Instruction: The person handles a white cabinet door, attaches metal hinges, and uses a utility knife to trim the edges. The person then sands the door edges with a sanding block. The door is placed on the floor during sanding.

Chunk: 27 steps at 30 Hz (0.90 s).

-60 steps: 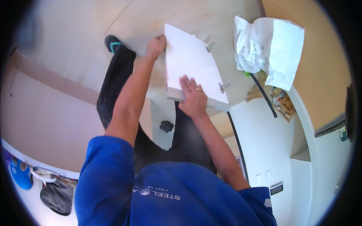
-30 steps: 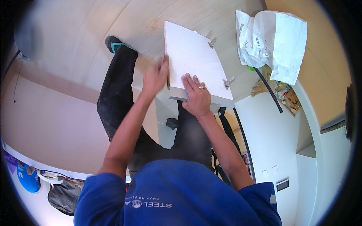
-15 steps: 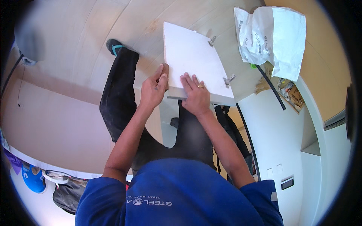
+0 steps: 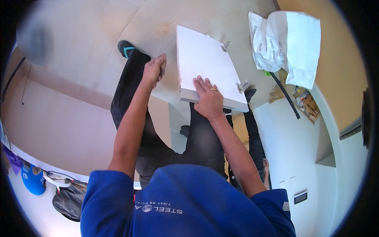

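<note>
A white cabinet door panel point(image 4: 205, 59) lies tilted in front of me, its left edge bare and rough. Two metal hinges, an upper one point(image 4: 226, 46) and a lower one point(image 4: 242, 85), stick out along its right side. My right hand point(image 4: 209, 97) rests on the panel's near end, palm down, with the fingers spread on the white face and the thumb hidden. Off the left edge, apart from the panel, my left hand point(image 4: 153, 72) is closed round a small brown block point(image 4: 163, 63), mostly covered by the fingers.
A white sack point(image 4: 292, 47) stands at the upper right, beside a dark rod point(image 4: 285, 96) and a box of scraps point(image 4: 307, 103). Another person's dark-clothed leg point(image 4: 254, 134) shows behind my right arm. Sawdust point(image 4: 165, 29) lies on the floor. A blue helmet point(image 4: 33, 179) and black bag point(image 4: 70, 202) are at lower left.
My left hand has come away from the panel's left edge, moving left and slightly up with the brown block. The right hand stays on the panel. The other person's leg has shifted.
</note>
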Motion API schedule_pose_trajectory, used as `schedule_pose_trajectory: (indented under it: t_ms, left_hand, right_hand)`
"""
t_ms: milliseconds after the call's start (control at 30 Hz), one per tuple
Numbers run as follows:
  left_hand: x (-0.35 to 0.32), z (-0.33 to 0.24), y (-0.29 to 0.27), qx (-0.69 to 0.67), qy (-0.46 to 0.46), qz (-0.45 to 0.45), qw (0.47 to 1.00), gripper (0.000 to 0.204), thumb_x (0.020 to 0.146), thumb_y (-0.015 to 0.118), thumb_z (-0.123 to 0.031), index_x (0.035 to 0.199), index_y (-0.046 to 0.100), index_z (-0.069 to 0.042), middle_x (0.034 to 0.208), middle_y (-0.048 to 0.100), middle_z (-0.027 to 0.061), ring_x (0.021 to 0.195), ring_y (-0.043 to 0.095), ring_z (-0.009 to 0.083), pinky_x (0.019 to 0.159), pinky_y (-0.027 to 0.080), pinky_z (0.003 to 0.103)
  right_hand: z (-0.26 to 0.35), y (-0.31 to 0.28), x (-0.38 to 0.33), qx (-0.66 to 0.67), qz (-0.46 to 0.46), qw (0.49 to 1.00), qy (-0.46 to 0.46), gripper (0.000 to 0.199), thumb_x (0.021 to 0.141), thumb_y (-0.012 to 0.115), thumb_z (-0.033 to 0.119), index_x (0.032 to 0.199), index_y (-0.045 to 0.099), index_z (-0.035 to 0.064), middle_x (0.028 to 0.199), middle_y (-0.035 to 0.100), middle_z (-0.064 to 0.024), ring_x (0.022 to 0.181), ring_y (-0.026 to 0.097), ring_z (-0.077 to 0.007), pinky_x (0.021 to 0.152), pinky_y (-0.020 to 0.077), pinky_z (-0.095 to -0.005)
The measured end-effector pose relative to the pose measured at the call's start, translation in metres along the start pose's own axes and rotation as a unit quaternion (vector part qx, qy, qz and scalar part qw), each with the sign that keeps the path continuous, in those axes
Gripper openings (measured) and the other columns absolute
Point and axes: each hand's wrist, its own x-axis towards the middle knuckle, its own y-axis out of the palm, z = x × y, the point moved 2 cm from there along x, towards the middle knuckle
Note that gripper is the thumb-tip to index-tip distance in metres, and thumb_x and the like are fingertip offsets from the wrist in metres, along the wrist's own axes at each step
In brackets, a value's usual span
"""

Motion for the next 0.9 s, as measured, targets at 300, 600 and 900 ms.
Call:
schedule_pose_trajectory:
  t_ms: [300,600,900]
  left_hand:
    - [-0.134,0.005,-0.016,-0.077,-0.029,0.0,0.997,0.052,0.102,0.061,-0.031,0.147,0.062,-0.006,0.071,0.055,-0.0021,0.046,0.042,0.0077,0.041,0.031,0.026]
    - [-0.154,0.011,-0.021,-0.135,-0.025,0.013,0.99,0.05,0.104,0.057,-0.03,0.147,0.062,-0.004,0.066,0.053,-0.0019,0.039,0.037,0.0082,0.037,0.027,0.027]
    - [-0.187,0.003,-0.024,-0.121,0.0,-0.015,0.993,0.052,0.105,0.057,-0.029,0.148,0.059,-0.001,0.07,0.055,-0.0003,0.042,0.039,0.0084,0.039,0.03,0.027]
  right_hand:
    - [-0.019,-0.047,0.025,-0.01,-0.02,1.0,-0.019,0.073,0.075,0.069,0.01,0.148,0.06,0.0201,0.148,0.063,-0.007,0.132,0.063,-0.0335,0.105,0.0541,-0.0479]
    - [-0.045,-0.143,0.096,-0.002,0.007,1.0,0.019,0.054,0.081,0.071,0.022,0.135,0.071,0.026,0.109,0.076,-0.0201,0.102,0.072,-0.0415,0.09,0.0577,-0.0492]
    - [-0.076,-0.191,0.161,-0.038,0.048,0.997,-0.044,0.052,0.079,0.074,0.027,0.128,0.073,0.0093,0.107,0.076,-0.0236,0.102,0.072,-0.0419,0.093,0.0561,-0.0456]
